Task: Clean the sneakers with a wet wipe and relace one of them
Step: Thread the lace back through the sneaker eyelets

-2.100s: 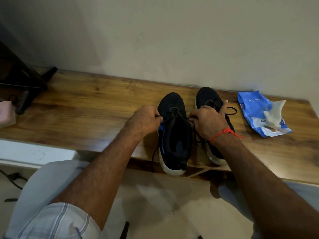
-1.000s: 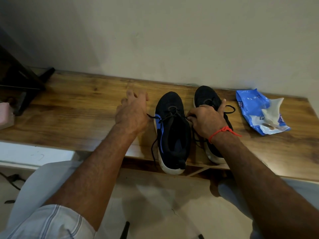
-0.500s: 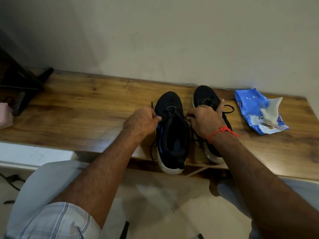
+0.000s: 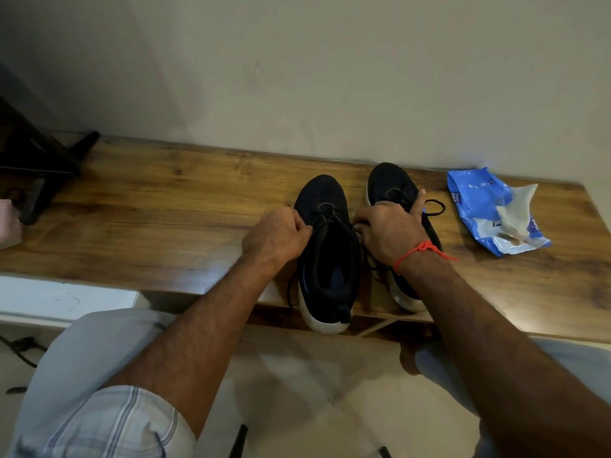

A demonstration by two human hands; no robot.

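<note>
Relacing, as I judge it: my left hand and right hand each pinch the lace flanking the left sneaker, toe pointing away on the shelf.

The table was wood-grained, smooth, with a faint sheen near its front edge. Both sneakers had matt black knit-cloth uppers and smooth white soles; the laces looked like thin black cord. The wipes pack was crinkled, glossy blue plastic. The wall was matt and plain. A red thread circled one wrist.
</note>
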